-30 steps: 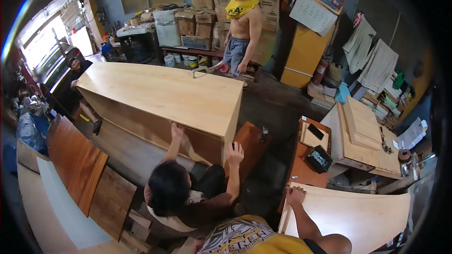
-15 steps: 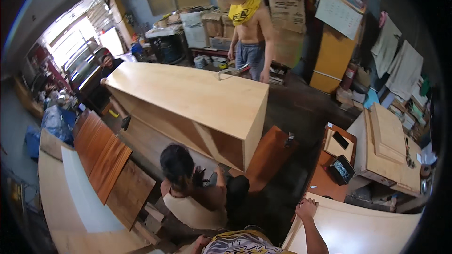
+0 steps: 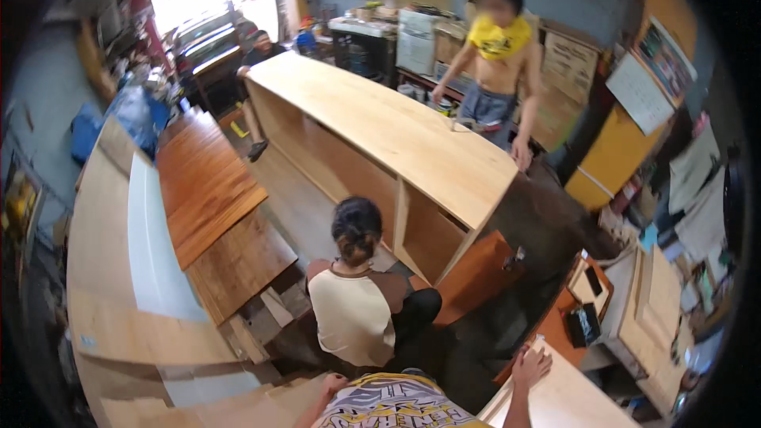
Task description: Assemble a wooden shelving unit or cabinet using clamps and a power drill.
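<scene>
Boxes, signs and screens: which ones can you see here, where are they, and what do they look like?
Cardboard boxes: brown, stacked against the back wall behind the standing person.
White box: pale, upright, on the back bench.
Wall poster: white sheet, tilted, on the right wall.
Picture poster: colourful, higher on that wall.
Hanging papers: pale sheets, far right.
Dark device: flat, black, on the small orange table near the right hand.

left hand: fingers hidden against a pale board
right forearm: cut off at 6 o'clock edge
crouching person: hands hidden
</scene>
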`<state>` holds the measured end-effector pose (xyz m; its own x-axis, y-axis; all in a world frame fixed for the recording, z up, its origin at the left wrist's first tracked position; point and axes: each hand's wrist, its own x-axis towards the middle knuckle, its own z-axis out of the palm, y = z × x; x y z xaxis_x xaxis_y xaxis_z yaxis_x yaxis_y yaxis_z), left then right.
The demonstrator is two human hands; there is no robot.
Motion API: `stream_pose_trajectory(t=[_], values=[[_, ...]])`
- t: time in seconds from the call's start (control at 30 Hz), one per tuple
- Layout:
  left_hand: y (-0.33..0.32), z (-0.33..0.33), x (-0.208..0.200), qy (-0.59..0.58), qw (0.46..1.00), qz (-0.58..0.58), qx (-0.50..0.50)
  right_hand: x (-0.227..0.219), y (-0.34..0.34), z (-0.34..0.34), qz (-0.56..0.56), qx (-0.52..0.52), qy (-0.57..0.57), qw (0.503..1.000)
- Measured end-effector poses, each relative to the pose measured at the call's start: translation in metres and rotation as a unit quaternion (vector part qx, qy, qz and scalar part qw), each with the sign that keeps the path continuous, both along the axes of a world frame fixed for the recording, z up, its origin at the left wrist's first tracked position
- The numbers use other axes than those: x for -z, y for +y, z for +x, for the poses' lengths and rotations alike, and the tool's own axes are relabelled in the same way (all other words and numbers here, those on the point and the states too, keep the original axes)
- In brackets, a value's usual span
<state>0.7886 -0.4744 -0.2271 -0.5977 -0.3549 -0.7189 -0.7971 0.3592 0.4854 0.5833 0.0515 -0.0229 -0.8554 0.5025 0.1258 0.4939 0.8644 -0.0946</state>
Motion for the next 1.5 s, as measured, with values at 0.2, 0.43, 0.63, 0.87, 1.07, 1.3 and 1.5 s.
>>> stream_pose_trajectory(t=[0.2, 0.43, 0.63, 0.87, 1.07, 1.3, 1.5], values=[[-0.028, 0.033, -0.01, 0.006, 0.99, 0.088, -0.109, -0.011, -0.034, 0.065, 0.031, 0.093, -0.131, 0.987], [-0.096, 0.114, 0.073, -0.033, 0.998, -0.009, 0.046, 0.001, -0.055, 0.094, 0.083, 0.054, -0.142, 0.985], [-0.092, 0.058, -0.002, -0.106, 0.994, 0.031, 0.003, 0.0, -0.062, 0.094, 0.037, 0.068, -0.122, 0.989], [-0.041, 0.022, -0.028, -0.021, 0.996, 0.087, 0.0, 0.007, -0.041, 0.115, 0.033, 0.031, -0.148, 0.988], [-0.052, 0.055, 0.038, -0.014, 0.998, 0.067, -0.003, 0.003, -0.056, 0.114, 0.011, 0.02, -0.128, 0.991], [-0.073, 0.024, 0.016, -0.055, 0.994, 0.089, -0.026, 0.007, -0.05, 0.129, 0.04, 0.035, -0.041, 0.998], [-0.065, 0.003, 0.011, -0.063, 0.989, 0.131, 0.0, -0.004, -0.052, 0.117, 0.032, 0.01, 0.0, 0.999]])
